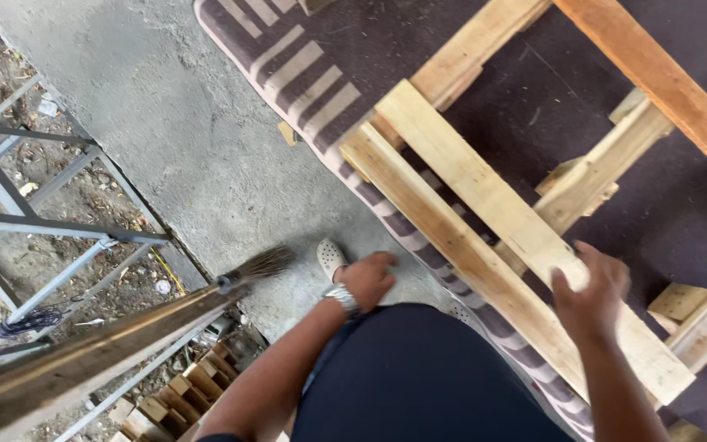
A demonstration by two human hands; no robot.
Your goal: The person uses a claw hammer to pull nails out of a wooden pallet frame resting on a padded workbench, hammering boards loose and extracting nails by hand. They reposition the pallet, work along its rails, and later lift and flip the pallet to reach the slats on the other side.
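Observation:
My left hand, with a silver watch on its wrist, hangs over the concrete floor just above my dark trousers. Its fingers are curled and I see nothing in them. My right hand lies on a pale plank of a wooden pallet frame. Its fingers are spread loosely over the plank, and the hand is slightly blurred. The frame rests on a dark mat with a striped border.
A white shoe stands on the concrete beside the mat's edge. A broom head and a long wooden beam lie at the lower left, over grey metal rails. Small wood blocks are piled below.

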